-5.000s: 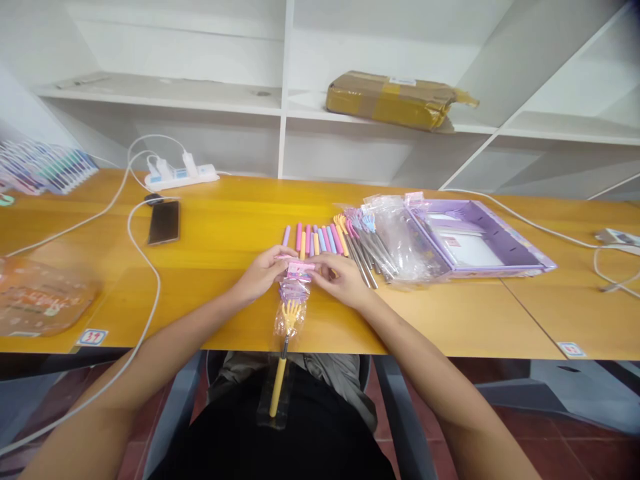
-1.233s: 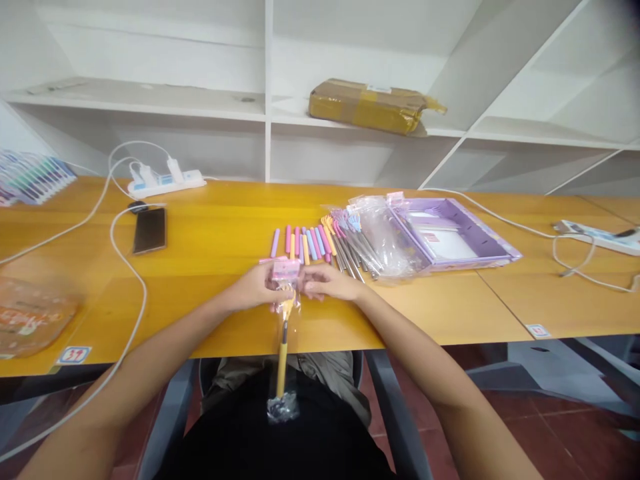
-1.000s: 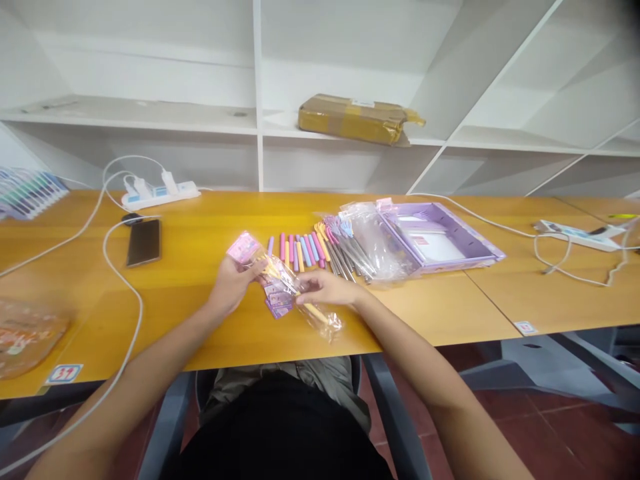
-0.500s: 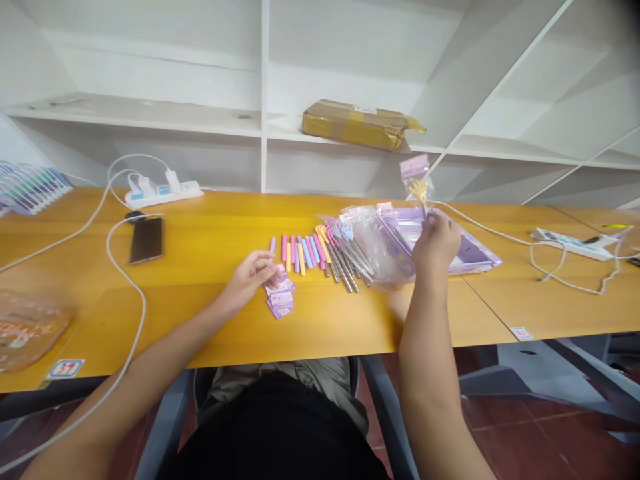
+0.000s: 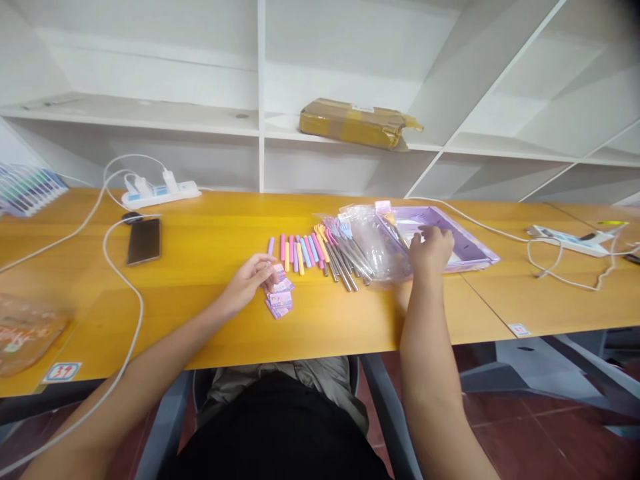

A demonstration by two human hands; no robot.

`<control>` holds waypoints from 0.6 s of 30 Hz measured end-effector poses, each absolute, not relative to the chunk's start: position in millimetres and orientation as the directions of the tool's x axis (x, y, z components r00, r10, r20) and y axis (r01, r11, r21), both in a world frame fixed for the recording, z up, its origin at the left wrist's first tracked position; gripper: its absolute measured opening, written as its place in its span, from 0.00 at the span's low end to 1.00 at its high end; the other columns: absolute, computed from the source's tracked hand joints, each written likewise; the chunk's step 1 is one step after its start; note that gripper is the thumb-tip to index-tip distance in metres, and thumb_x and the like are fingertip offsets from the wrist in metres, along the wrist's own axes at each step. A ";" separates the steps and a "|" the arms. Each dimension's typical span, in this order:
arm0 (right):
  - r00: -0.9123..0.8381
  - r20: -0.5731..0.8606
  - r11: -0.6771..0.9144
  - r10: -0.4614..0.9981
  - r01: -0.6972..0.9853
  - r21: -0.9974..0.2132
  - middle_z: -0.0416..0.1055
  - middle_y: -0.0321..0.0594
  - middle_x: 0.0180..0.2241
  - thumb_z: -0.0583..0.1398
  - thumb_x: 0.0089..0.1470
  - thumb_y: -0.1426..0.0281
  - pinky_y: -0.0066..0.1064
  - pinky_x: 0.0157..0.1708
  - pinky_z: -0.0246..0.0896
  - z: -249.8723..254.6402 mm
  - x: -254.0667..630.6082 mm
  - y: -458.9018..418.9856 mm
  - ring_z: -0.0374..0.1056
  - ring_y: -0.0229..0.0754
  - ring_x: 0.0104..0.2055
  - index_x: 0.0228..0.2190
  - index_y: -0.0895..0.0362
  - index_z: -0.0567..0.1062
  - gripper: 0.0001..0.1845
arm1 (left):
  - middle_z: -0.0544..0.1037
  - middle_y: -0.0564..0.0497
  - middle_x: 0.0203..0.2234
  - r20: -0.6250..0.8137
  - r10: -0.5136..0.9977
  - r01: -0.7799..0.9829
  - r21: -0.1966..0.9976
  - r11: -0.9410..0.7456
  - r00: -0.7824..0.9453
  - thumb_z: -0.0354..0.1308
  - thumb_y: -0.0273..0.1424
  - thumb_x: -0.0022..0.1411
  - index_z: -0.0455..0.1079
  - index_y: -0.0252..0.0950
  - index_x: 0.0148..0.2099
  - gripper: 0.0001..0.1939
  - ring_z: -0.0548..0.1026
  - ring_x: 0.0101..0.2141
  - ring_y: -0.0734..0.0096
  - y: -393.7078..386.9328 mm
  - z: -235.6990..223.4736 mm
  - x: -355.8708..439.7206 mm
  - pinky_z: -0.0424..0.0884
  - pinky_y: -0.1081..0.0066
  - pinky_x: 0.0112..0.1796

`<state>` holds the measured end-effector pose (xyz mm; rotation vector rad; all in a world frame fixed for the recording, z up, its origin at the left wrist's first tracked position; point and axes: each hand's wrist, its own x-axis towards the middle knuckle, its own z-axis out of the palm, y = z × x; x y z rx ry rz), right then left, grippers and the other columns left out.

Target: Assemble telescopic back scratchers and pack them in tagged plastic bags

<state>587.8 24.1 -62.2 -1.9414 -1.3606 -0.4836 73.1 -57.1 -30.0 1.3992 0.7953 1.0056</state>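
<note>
My left hand [image 5: 253, 279] rests at the small purple printed cards [image 5: 280, 301], its fingers curled and the tips on a pink-topped card [image 5: 279, 269]. Over the left part of a purple tray [image 5: 467, 248] is my right hand [image 5: 433, 248], with thumb and fingers apart. A back scratcher [image 5: 395, 227] with a yellow head lies along the tray's left side, close to those fingers. Left of the tray are clear plastic bags [image 5: 380, 250] and a pile of metal back scratchers [image 5: 345, 257] with coloured hand-shaped heads. Pink, yellow, blue and purple handle sleeves [image 5: 300, 252] lie in a row beside them.
A phone [image 5: 145, 241] and a power strip [image 5: 160, 193] with white cables are on the left of the table. Another power strip [image 5: 570, 241] lies at the right. A taped cardboard box [image 5: 357, 123] sits on the shelf. An orange-brown package [image 5: 27, 333] is at the left edge.
My right hand has lowered from above the tray into it, and the bagged yellow-headed back scratcher has gone from the hand to the tray's left side. My left hand has hardly moved.
</note>
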 end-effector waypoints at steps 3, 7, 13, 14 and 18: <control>0.390 0.747 -0.121 0.538 0.913 -0.389 0.74 0.51 0.39 0.55 0.61 0.70 0.46 0.51 0.65 -49.4 562.4 24.3 0.70 0.54 0.46 0.43 0.58 0.80 0.15 | 0.78 0.53 0.30 0.123 0.906 -0.037 0.992 -0.118 0.406 0.61 0.48 0.71 0.70 0.38 0.52 0.19 0.75 0.27 0.71 -54.7 -32.2 72.9 0.70 0.69 0.31; 0.308 0.724 0.026 0.617 0.912 -0.410 0.75 0.44 0.35 0.56 0.58 0.70 0.40 0.45 0.67 -38.3 517.8 24.2 0.70 0.48 0.38 0.41 0.57 0.79 0.13 | 0.79 0.50 0.35 0.160 0.922 0.194 0.951 -0.240 0.353 0.59 0.41 0.72 0.71 0.38 0.49 0.12 0.77 0.33 0.66 -48.6 -35.6 67.9 0.73 0.65 0.37; 0.171 0.607 0.178 0.776 0.863 -0.472 0.77 0.43 0.35 0.57 0.58 0.70 0.38 0.43 0.68 -36.8 475.2 18.5 0.72 0.46 0.35 0.43 0.56 0.80 0.15 | 0.78 0.42 0.54 0.352 0.837 0.654 0.523 -0.547 0.419 0.51 0.32 0.75 0.73 0.39 0.60 0.17 0.73 0.55 0.52 -32.5 -39.9 55.6 0.69 0.52 0.59; 0.161 0.590 0.184 0.791 0.858 -0.480 0.78 0.43 0.35 0.57 0.59 0.70 0.38 0.43 0.68 -36.4 471.6 17.2 0.72 0.46 0.35 0.44 0.56 0.80 0.15 | 0.76 0.41 0.58 0.355 0.822 0.670 0.478 -0.569 0.445 0.50 0.33 0.76 0.72 0.39 0.64 0.20 0.70 0.58 0.50 -29.2 -41.0 54.3 0.66 0.50 0.62; 0.152 0.551 0.177 0.820 0.849 -0.497 0.80 0.45 0.35 0.58 0.59 0.69 0.39 0.43 0.68 -33.4 463.2 13.2 0.72 0.48 0.35 0.43 0.56 0.81 0.14 | 0.69 0.42 0.67 0.327 0.813 0.707 0.403 -0.580 0.481 0.45 0.39 0.79 0.71 0.43 0.70 0.25 0.62 0.65 0.47 -15.0 -48.9 51.0 0.59 0.46 0.68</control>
